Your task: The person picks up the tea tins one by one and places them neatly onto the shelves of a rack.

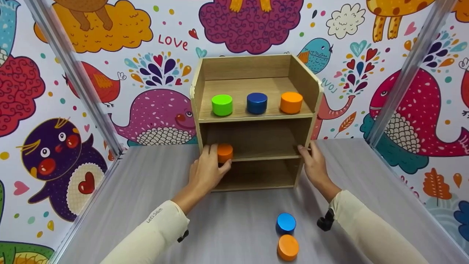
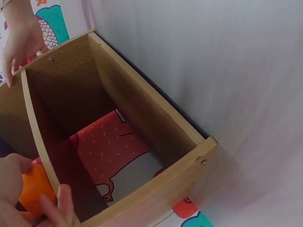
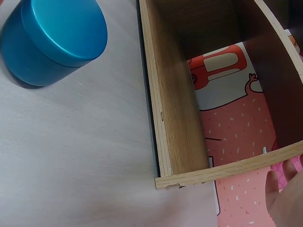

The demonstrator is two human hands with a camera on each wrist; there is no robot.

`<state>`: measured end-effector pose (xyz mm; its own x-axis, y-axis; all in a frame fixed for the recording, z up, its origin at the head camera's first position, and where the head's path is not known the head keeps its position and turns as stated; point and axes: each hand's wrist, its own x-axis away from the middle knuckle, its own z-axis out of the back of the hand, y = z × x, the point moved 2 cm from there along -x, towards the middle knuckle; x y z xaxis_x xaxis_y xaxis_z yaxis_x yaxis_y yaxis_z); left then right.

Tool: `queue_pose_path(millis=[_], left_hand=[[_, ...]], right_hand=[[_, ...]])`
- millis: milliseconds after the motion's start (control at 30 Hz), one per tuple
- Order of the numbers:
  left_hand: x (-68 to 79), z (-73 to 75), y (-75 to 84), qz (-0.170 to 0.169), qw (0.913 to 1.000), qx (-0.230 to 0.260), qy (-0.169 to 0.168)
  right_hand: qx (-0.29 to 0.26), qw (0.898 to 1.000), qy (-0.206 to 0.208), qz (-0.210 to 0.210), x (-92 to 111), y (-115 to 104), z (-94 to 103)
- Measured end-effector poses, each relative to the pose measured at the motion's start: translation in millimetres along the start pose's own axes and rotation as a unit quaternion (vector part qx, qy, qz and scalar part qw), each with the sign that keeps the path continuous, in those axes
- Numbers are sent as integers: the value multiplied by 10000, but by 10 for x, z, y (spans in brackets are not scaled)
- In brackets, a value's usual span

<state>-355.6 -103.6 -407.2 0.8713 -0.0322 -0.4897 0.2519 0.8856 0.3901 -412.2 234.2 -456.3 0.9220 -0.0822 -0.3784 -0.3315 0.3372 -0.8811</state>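
Observation:
A small wooden shelf unit (image 1: 256,69) stands upright with two levels below its open top. On the middle level at the left, my left hand (image 1: 208,167) grips an orange canister (image 1: 225,153), thumb on one side and fingers on the other. The left wrist view shows the same orange canister (image 2: 37,188) between the digits, at the shelf board's edge. My right hand (image 1: 316,163) rests against the unit's right side, thumb by the front edge. In the right wrist view its fingers (image 3: 272,187) look fairly straight beside the outer wall; part of the hand is cut off.
Along the top level sit a green canister (image 1: 222,105), a dark blue canister (image 1: 257,103) and another orange canister (image 1: 291,102). A blue canister (image 1: 285,223) and an orange one (image 1: 288,247) stand on the grey table (image 1: 234,227) in front. Patterned walls with metal posts (image 1: 78,77) enclose the table.

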Motion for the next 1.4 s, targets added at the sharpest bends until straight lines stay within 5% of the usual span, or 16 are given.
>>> queue_pose_path(millis=[400, 867, 1133, 1400], left_hand=[[11, 6, 1, -6, 10000, -48, -23], [114, 175, 66, -408, 9972, 13, 622], [299, 233, 194, -927, 9921, 21, 845], [511, 191, 342, -1268, 9900, 222, 585]], right_hand=[[-4, 9998, -133, -122, 10, -6, 17], [-32, 9994, -306, -176, 158, -425, 39], [-91, 9993, -305, -173, 147, -411, 44], [-77, 9998, -206, -24, 41, -93, 22]])
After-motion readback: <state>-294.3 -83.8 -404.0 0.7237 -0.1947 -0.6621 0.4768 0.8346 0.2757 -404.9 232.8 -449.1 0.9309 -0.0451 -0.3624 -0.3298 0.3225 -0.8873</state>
